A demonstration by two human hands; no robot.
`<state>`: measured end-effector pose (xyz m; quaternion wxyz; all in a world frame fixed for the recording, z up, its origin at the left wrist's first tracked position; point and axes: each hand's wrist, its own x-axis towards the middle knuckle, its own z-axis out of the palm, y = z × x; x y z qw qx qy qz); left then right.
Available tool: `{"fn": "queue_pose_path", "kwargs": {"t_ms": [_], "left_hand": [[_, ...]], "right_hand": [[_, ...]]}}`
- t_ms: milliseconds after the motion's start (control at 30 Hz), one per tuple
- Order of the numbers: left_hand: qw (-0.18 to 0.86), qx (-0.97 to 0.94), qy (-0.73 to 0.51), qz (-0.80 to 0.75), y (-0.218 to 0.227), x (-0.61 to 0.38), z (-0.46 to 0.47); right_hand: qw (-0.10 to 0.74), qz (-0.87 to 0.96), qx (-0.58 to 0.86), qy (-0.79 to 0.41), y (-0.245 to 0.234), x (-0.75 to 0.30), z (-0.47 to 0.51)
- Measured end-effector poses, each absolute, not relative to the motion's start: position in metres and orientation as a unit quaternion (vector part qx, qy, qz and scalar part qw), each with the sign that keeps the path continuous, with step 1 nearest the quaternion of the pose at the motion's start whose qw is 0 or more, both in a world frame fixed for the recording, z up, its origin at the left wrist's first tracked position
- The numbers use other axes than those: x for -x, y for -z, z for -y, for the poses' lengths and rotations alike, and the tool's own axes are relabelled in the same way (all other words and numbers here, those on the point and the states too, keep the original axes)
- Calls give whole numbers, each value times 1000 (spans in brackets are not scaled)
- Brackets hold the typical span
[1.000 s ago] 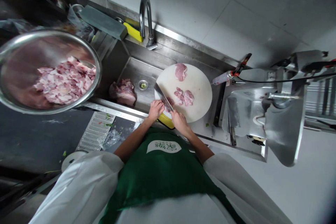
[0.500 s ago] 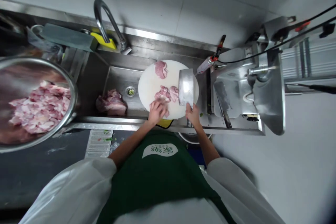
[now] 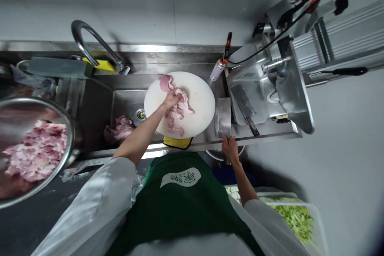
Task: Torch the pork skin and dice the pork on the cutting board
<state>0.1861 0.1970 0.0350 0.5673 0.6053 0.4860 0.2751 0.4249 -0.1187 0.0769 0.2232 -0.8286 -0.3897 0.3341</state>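
My left hand (image 3: 172, 99) is closed on a piece of raw meat (image 3: 183, 100) over the round white cutting board (image 3: 202, 106). Nearer to me on the board are smaller cut pieces of meat (image 3: 174, 117), and a larger chunk (image 3: 165, 83) lies at its far left. My right hand (image 3: 229, 148) grips the handle of a cleaver (image 3: 223, 118), whose broad blade is just right of the board, by the counter edge. Under the board's front rim a yellow cloth (image 3: 177, 143) sticks out.
A steel bowl (image 3: 69, 136) of cut meat stands at left. A large meat piece (image 3: 119, 128) sits in the sink (image 3: 127, 98) below the faucet (image 3: 96, 42). To the right are a second cleaver (image 3: 244, 104), a slicing machine (image 3: 295, 88) and a gas torch (image 3: 218, 70). Chopped greens (image 3: 295, 220) fill a tub.
My left hand has moved from the board's near edge to its middle and lifted a meat piece. My right hand has carried the cleaver rightward off the board. The view has shifted.
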Motion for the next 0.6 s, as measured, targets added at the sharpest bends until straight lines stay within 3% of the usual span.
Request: {"fn": "queue_pose_path", "kwargs": {"t_ms": [100,233,433,600], "left_hand": [[642,-442,-408,-476,-63,-168,-212],[643,-405,-477,-443,-122,-132,-225],[595,-466,-464,-463,-192,-92,-228],[604,-444,-546,-374,-200,-80,-205]], "right_hand": [[109,439,829,-328,-93,-418,128],[-12,569,739,-361,-108,-388,117],[-61,664,632,-396,-110,-317,71],[-81,635,684,-350,-103,-319,45]]}}
